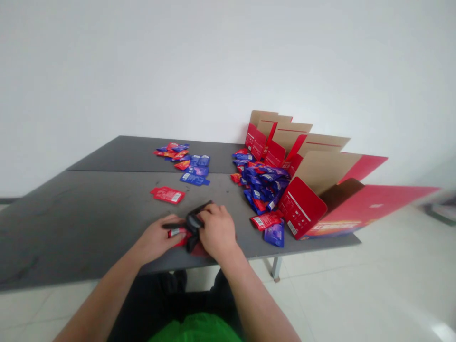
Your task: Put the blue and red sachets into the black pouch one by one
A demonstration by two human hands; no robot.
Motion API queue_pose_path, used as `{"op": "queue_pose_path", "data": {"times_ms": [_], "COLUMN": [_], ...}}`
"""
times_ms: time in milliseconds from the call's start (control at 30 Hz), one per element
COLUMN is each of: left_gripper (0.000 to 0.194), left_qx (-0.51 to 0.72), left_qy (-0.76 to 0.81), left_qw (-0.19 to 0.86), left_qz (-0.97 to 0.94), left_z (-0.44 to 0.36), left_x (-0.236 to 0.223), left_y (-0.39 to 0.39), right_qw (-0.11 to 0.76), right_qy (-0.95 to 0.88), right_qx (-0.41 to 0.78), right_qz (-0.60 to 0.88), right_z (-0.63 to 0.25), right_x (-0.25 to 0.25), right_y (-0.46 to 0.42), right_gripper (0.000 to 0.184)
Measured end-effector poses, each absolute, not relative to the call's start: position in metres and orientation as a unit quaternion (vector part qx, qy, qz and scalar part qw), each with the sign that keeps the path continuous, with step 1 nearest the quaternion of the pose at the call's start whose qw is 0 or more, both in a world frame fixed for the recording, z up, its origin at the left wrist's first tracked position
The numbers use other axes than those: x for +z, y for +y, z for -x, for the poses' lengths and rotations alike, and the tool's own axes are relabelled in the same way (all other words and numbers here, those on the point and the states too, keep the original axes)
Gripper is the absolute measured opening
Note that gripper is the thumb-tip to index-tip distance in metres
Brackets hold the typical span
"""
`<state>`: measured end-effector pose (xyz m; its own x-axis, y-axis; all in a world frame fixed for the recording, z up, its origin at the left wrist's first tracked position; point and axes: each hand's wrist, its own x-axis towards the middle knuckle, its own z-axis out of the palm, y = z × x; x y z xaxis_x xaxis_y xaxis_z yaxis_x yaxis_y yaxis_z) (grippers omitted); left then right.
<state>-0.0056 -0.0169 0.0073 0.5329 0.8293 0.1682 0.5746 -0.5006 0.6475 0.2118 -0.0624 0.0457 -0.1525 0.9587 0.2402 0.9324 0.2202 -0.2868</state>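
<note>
Both my hands rest on the near edge of a dark grey table (89, 213). My left hand (158, 240) is closed on a red sachet (177, 232) with a white label end. My right hand (216, 231) is wrapped round a black device (195, 219) that sits over the sachet. What the device is cannot be made out. A single red sachet (167, 194) lies flat just beyond my hands.
A heap of blue and red sachets (261, 185) lies right of my hands, against a row of open red cardboard boxes (306, 206) along the table's right side. A smaller scatter of sachets (187, 161) lies farther back. A white wall stands behind.
</note>
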Motion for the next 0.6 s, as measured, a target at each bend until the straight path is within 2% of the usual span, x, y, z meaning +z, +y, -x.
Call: {"op": "queue_pose_path", "data": {"times_ms": [133,267,400,500,600], "left_gripper": [0.032,0.033,0.033,0.033,0.032], "left_qx": [0.243,0.219,0.207,0.209,0.243], "left_qy": [0.390,0.391,0.425,0.433,0.425], "left_qw": [0.293,0.262,0.232,0.242,0.280], "left_qz": [-0.838,-0.855,-0.850,-0.843,-0.826], "left_z": [0.006,0.006,0.006,0.006,0.006], "left_x": [0.011,0.012,0.008,0.006,0.009], "left_y": [-0.016,-0.018,-0.018,-0.018,-0.017], "right_qw": [0.204,0.172,0.129,0.165,0.201], "right_qy": [-0.812,-0.758,-0.683,-0.695,-0.769], "right_qx": [0.052,0.045,0.030,0.027,0.045], "right_qz": [0.544,0.628,0.718,0.700,0.605], "right_z": [-0.173,-0.205,-0.253,-0.239,-0.191], "right_x": [0.035,0.022,0.032,0.043,0.042], "right_y": [-0.072,-0.059,-0.044,-0.054,-0.070], "right_gripper": [0.016,0.022,0.026,0.026,0.024]}}
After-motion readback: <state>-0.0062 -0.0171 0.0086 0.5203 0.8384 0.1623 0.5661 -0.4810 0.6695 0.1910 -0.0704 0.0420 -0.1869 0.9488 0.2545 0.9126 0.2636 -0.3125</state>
